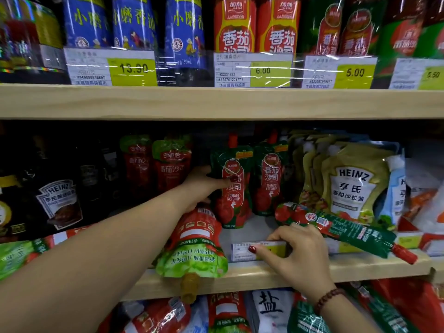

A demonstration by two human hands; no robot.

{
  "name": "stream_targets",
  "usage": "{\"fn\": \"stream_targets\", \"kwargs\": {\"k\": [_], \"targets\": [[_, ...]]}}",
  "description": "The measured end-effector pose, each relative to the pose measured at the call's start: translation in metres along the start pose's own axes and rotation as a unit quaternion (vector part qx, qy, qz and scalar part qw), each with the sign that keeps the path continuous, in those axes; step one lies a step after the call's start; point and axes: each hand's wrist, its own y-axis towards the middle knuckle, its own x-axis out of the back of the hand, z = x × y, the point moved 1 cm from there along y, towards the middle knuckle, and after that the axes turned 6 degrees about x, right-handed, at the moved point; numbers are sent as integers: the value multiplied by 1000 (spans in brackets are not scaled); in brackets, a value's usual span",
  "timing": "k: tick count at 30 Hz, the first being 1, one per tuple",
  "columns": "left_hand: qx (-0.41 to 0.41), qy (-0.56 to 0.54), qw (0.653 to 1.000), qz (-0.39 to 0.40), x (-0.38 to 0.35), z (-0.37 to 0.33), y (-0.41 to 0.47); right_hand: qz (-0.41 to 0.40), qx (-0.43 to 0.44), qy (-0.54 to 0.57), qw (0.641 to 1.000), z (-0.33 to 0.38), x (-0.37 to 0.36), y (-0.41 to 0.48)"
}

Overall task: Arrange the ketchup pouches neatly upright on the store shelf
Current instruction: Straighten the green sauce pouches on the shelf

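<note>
Left grip (201,186) on green pouch (236,205), upright

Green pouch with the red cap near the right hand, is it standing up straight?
No, the green pouch lies on its side on the shelf, its red cap pointing right.

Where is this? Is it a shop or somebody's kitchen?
Most likely a shop, probably a supermarket sauce aisle. Yellow price tags line the wooden shelf, and many matching ketchup pouches and sauce bottles stand in rows.
</note>
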Motion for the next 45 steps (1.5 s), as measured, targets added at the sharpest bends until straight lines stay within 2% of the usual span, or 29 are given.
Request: {"fn": "stream_targets", "kwargs": {"k": [7, 25, 36, 42, 45], "targets": [[-10, -73, 997, -22, -3, 0, 8, -5, 7, 5, 1000, 1, 0, -1], [5, -95, 995, -34, -2, 2, 15, -13, 13, 2, 1000, -1, -2, -2], [58, -58, 996, -40, 3, -13, -11, -11, 3, -7, 1000, 0, -1, -2], [66, -157, 984, -60, -17, -21, -52, 29, -22, -12, 999, 6, 7, 0], [46, -177, 981, -67, -33, -29, -72, 96, -39, -8, 995, 8, 14, 4]]}}
